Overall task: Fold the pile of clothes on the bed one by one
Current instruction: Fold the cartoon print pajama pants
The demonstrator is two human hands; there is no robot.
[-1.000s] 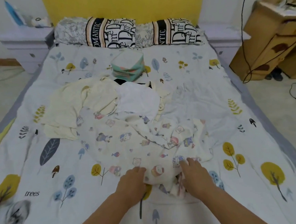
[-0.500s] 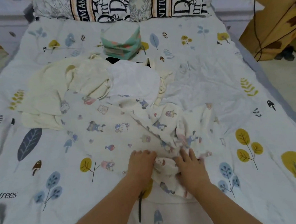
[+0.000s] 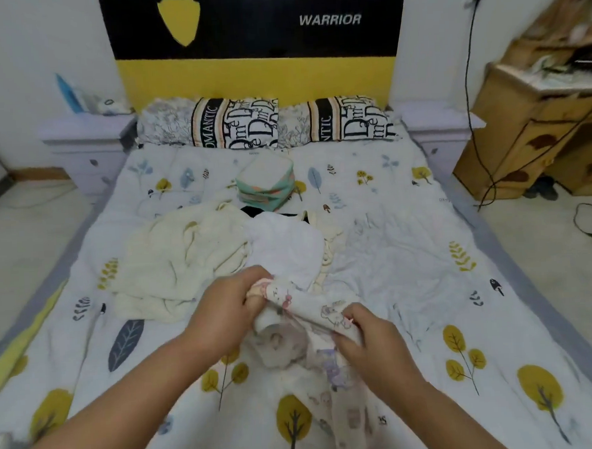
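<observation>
Both hands grip a printed garment lifted above the near bed: left hand bunching its upper edge, right hand pinching lower. Beyond lie cream clothes, a white piece, then a folded stack near the pillows.

Single head-worn wide-angle view, so no second view shared any of the scene. It looked from the foot edge of the bed forward and down along its length toward the headboard and two pillows at the head edge. Both forearms entered from the bottom edge, very near the lens. Both long bed edges showed, floor on either side, wooden cabinet at right. Straight lines bowed near the picture's borders.
</observation>
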